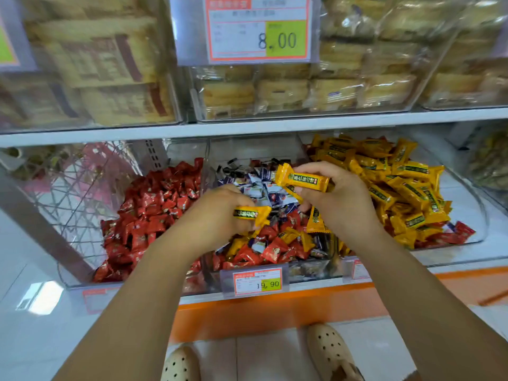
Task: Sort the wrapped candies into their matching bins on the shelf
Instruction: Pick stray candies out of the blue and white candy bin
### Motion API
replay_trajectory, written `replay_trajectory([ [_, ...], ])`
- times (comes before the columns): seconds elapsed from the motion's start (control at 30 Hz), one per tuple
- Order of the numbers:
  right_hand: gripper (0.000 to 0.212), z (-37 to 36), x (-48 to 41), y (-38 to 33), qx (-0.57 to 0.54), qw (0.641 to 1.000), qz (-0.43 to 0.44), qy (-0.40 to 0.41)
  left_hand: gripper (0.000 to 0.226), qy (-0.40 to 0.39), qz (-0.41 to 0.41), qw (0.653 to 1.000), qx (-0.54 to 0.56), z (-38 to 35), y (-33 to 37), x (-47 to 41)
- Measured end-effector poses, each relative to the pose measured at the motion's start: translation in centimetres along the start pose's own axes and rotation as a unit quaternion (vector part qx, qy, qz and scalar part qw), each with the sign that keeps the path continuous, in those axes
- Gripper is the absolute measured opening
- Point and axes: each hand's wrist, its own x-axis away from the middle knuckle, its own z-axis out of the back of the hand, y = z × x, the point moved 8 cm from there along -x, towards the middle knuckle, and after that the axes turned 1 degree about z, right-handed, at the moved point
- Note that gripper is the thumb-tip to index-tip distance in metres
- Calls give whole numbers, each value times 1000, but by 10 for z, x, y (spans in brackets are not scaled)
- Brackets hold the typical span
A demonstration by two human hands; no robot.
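Note:
Three clear bins stand side by side on the lower shelf. The left bin [82,270] holds red wrapped candies [154,213]. The middle bin [209,273] holds a mix of blue-white candies [264,188], red ones and yellow ones. The right bin [478,215] is heaped with yellow candies [398,188], with a few red ones at its front. My left hand [220,213] hovers over the middle bin and grips a yellow candy [251,214]. My right hand [335,196] is also over the middle bin, gripping several yellow candies [302,181].
A price tag reading 19.90 [257,283] hangs on the middle bin's front. The upper shelf [247,127] carries clear bins of wrapped pastries [280,92] and a large 8.00 tag [258,28]. An orange shelf edge [275,306] and my shoes [330,353] lie below.

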Motion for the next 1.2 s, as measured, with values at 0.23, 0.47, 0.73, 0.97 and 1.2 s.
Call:
replay_trajectory([
  [0.23, 23, 71, 11, 25, -118, 978, -25, 169, 6, 118, 10, 962, 247, 9, 36, -15],
  [0.47, 34, 153, 8, 69, 158, 943, 8, 291, 34, 228, -114, 949, 187, -16, 142, -45],
  [0.73, 66, 146, 5, 112, 271, 947, -26, 173, 82, 30, -143, 982, -119, -96, 190, -75],
  [0.97, 67, 138, 7, 116, 276, 947, -5, 164, 89, 61, -129, 973, -179, -104, 190, -78],
  [1.2, 70, 134, 8, 111, 343, 923, -14, 172, 97, 71, -128, 982, -118, -80, 180, -79],
])
